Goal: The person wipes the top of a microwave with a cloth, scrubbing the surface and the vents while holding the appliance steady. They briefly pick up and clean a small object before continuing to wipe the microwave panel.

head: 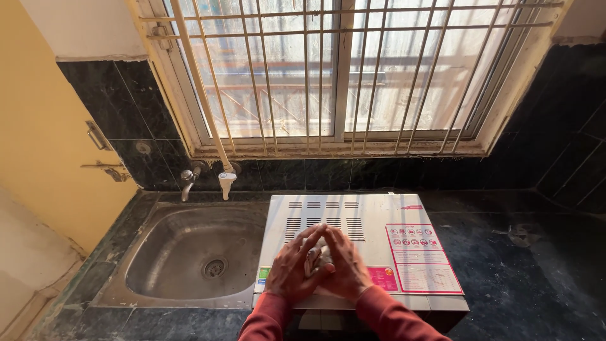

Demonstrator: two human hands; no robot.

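My left hand (pixel 291 268) and right hand (pixel 344 268) press a small whitish cloth (pixel 317 254) flat on the microwave (pixel 372 249) top, fingers spread rather than gripping (near edge only), so wiping looks barely begun, with the dusty worktop (pixel 530 278) and sink (pixel 189 252) untouched.

Large rectangular label (pixel 421 259) on the right part of the appliance top: white ground, red border, a row of small round red pictograms in its far half, a block of fine print in its near half. Small magenta-pink sticker (pixel 384 278) touching its near-left corner. Small green-and-blue sticker (pixel 262 276) at the near-left edge. Small red mark (pixel 411 206) at the far-right edge.
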